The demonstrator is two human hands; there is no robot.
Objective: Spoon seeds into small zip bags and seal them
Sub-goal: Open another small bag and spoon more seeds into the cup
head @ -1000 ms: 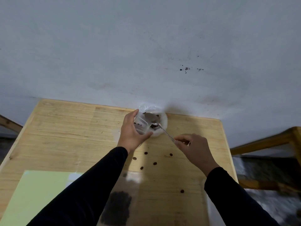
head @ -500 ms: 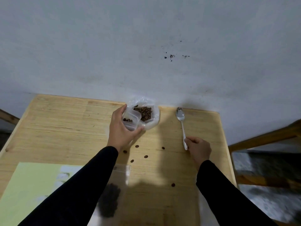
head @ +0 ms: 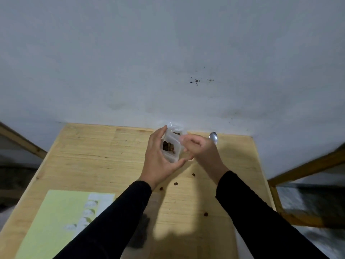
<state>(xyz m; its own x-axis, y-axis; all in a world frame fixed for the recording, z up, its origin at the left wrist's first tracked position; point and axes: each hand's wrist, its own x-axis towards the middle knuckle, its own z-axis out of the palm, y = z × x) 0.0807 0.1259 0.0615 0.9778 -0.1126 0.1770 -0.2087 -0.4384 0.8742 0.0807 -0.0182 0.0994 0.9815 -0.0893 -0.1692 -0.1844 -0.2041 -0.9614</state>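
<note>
My left hand [head: 158, 161] holds a small clear zip bag [head: 170, 149] above the wooden table [head: 97, 154]; brown seeds show inside it. My right hand [head: 200, 151], slightly blurred, has its fingers curled and its fingertips pinch the bag's upper right edge. Just behind the bag a clear plastic seed bag [head: 175, 128] sits at the table's far edge by the wall, mostly hidden. The metal spoon [head: 214, 137] lies on the table with only its bowl showing behind my right hand.
Several loose seeds [head: 175, 183] lie scattered on the table below my hands. A pale green sheet [head: 61, 217] covers the near left. A clear bag of dark seeds [head: 143, 227] lies partly under my left forearm. A wooden frame [head: 302, 167] stands to the right.
My right hand laid the spoon on the table at the right and moved left to the small bag. My left hand lifted the bag away from the seed bag.
</note>
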